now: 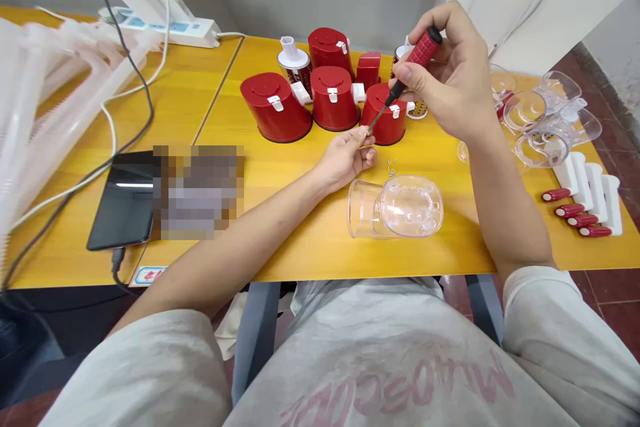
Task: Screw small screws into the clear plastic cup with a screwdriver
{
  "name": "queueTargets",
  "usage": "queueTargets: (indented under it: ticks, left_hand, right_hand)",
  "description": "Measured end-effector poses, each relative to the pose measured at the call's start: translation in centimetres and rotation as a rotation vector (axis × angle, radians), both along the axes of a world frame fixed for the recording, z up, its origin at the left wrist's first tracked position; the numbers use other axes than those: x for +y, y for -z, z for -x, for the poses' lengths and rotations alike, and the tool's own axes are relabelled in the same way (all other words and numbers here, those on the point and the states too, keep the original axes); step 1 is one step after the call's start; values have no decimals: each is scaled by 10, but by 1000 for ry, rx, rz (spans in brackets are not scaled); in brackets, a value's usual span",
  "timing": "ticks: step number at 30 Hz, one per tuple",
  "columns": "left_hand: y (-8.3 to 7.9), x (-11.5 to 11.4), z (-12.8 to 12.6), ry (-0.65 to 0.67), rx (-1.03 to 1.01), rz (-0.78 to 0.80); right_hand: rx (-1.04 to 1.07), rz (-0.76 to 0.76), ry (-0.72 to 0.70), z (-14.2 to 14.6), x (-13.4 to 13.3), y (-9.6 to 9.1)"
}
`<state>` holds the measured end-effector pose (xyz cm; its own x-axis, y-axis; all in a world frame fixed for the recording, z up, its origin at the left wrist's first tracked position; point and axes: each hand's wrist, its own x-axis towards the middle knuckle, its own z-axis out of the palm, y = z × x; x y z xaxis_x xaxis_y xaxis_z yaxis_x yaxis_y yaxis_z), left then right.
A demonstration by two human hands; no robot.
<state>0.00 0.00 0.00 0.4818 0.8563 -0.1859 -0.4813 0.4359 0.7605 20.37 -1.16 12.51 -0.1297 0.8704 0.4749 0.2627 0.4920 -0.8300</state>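
My right hand (447,77) is wrapped round the red and black handle of a screwdriver (420,53), its shaft slanting down to the left. At the shaft's tip, the fingers of my left hand (350,153) pinch together around something tiny, perhaps a screw, too small to make out. Several small screws (392,168) lie loose on the table just right of my left hand. Nearer to me, a clear plastic container (367,213) lies on its side. Behind my hands stand several red oval housings (335,100) with white tabs.
White-and-red handles (593,193) lie in a row at the right, below several clear plastic cups (543,120). A plugged-in phone (125,200) rests at left, near cables and a power strip (190,30). Translucent plastic pieces (65,93) fill the far left.
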Motion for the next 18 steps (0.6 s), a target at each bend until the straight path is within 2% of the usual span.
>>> queueTargets:
  ticks: [13, 18]
  left_hand:
    - [-4, 2, 0, -80, -17, 10]
    - [-5, 5, 3, -97, -14, 2]
  right_hand:
    - [67, -44, 24, 2, 1, 1]
    - [69, -65, 43, 3, -8, -10]
